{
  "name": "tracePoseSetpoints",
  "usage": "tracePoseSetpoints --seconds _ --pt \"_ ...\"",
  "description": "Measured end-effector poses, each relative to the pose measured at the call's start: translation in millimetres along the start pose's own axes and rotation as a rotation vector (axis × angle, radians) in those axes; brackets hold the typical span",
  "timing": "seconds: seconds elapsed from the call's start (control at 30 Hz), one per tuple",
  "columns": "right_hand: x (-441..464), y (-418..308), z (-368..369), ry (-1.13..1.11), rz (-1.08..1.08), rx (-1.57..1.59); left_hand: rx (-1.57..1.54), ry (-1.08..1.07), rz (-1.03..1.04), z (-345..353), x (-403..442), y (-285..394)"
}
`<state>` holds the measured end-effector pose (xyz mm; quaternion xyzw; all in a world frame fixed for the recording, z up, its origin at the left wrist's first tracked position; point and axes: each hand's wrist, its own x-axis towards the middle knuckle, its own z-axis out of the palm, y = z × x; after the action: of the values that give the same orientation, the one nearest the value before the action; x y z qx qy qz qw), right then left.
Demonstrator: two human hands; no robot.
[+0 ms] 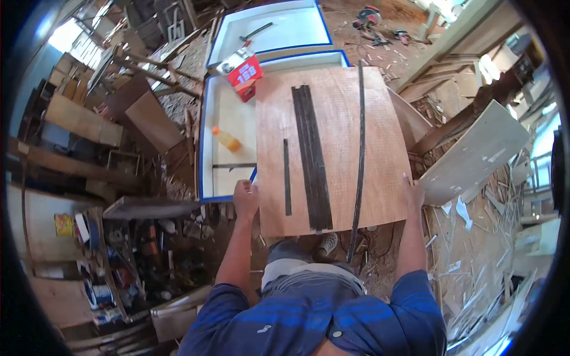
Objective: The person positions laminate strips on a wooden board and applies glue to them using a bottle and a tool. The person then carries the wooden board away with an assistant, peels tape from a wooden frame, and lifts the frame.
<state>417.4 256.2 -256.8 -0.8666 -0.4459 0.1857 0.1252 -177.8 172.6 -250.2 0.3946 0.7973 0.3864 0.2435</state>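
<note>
A plywood board (341, 130) lies in front of me, its near edge reaching toward my waist. My left hand (244, 197) is closed at the board's left edge, near its front corner. On the opposite edge, my right hand (414, 193) grips with the thumb on top and the other fingers hidden beneath. Several dark strips (311, 160) lie side by side on the board. A short thin dark strip (287, 178) is left of them. A long dark strip (361, 130) runs along the right side and hangs past the near edge.
Blue-edged white panels (228, 104) sit under and beyond the board. They carry a red box (244, 80), an orange bottle (227, 140) and a hammer-like tool (256, 31). A red power saw (368, 19) is on the littered floor. A pale panel (475, 151) leans at right.
</note>
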Motion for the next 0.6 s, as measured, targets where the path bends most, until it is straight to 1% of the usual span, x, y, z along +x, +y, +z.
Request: tracePoseSetpoints --seconds 0.03,0.07,0.1,0.13,0.23,0.33,0.4,0.5,0.6 --pt "7 0 9 0.072 -0.002 -0.028 -0.048 -0.022 0.070 19 19 -12" --pt "11 -3 10 0.052 0.024 -0.045 -0.095 -0.045 0.137 41 39 -30" --pt "13 -6 10 0.029 0.051 -0.064 -0.142 -0.070 0.199 49 49 -23" --pt "11 -7 11 0.004 0.076 -0.085 0.016 -0.231 0.090 47 66 -18" --pt "1 -15 10 0.070 0.113 -0.121 0.043 -0.027 -0.037 75 67 -4" --pt "-9 -27 2 0.006 0.019 -0.077 0.290 0.019 0.087 93 63 -12" --pt "-13 -39 -1 -0.047 0.112 -0.118 0.250 0.032 0.058 92 63 -11" --pt "-16 -42 3 0.021 0.053 -0.072 0.189 0.028 0.014 92 65 -10" --pt "-9 -36 7 0.011 0.061 -0.085 0.195 -0.012 -0.044 83 62 9"
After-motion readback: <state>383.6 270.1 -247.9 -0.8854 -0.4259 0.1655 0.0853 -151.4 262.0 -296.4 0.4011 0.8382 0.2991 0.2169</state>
